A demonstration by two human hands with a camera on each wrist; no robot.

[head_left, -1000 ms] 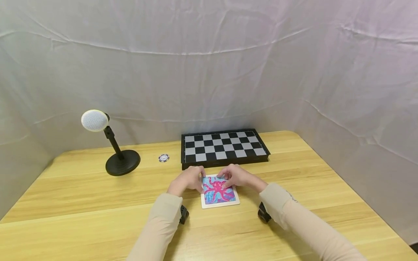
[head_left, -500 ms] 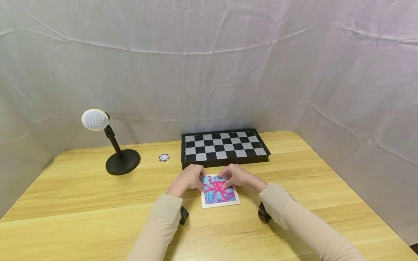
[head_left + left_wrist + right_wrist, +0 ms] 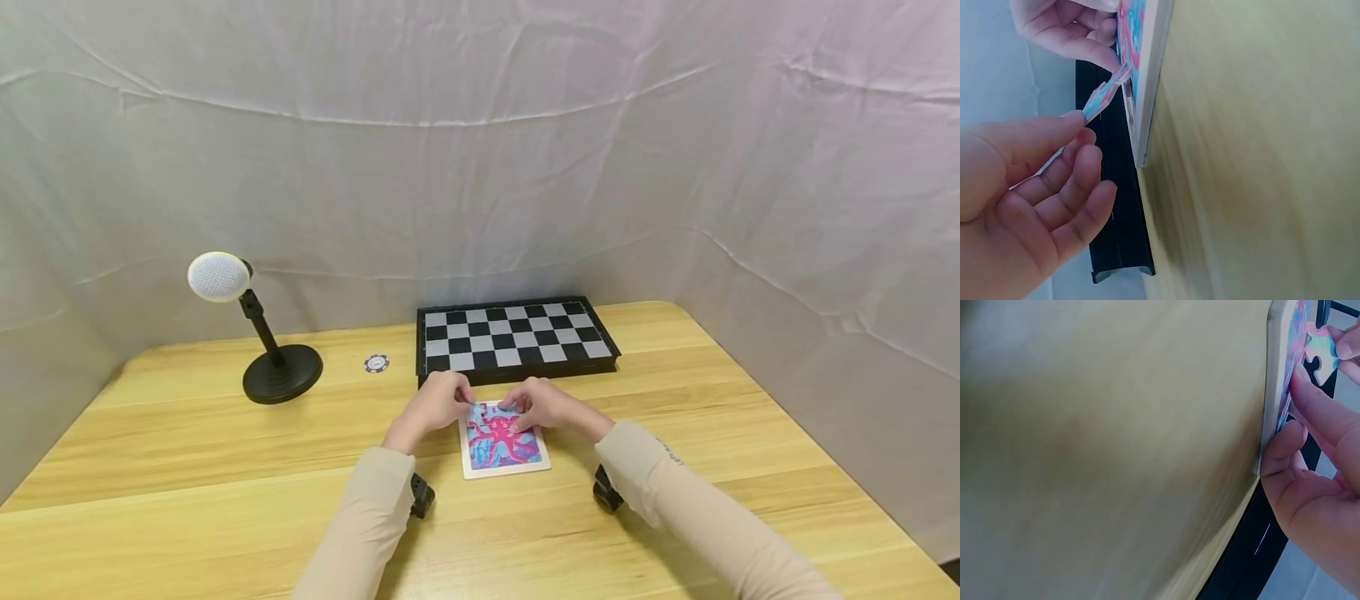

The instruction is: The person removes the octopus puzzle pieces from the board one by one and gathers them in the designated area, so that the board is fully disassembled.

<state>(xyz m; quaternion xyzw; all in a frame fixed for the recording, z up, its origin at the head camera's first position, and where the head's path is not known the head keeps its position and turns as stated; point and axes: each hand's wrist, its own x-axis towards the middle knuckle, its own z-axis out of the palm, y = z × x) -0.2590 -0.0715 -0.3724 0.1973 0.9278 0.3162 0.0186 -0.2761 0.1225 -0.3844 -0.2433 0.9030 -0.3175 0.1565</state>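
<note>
A small framed jigsaw puzzle (image 3: pixel 504 457) with a pink octopus on blue lies on the table in front of me. My left hand (image 3: pixel 438 402) is at its far left corner, pinching a puzzle piece (image 3: pixel 1105 97) between thumb and finger. That piece is tilted up, its inner end right at the puzzle's surface. In the right wrist view the piece (image 3: pixel 1321 353) shows a rounded notch. My right hand (image 3: pixel 551 406) holds the puzzle at its far right part, thumb on the picture and bent fingers at the rim.
A black-and-white checkered board (image 3: pixel 517 337) in a black case stands just beyond the puzzle. Farther left are a poker chip (image 3: pixel 377 363) and a round white-headed lamp (image 3: pixel 217 277) on a black stand. Pale cloth (image 3: pixel 450 183) hangs behind the wooden table (image 3: pixel 225 492).
My left hand has risen slightly away from the puzzle's left edge, toward the far corner, with the piece in its fingertips. The right hand and the puzzle have stayed in place.
</note>
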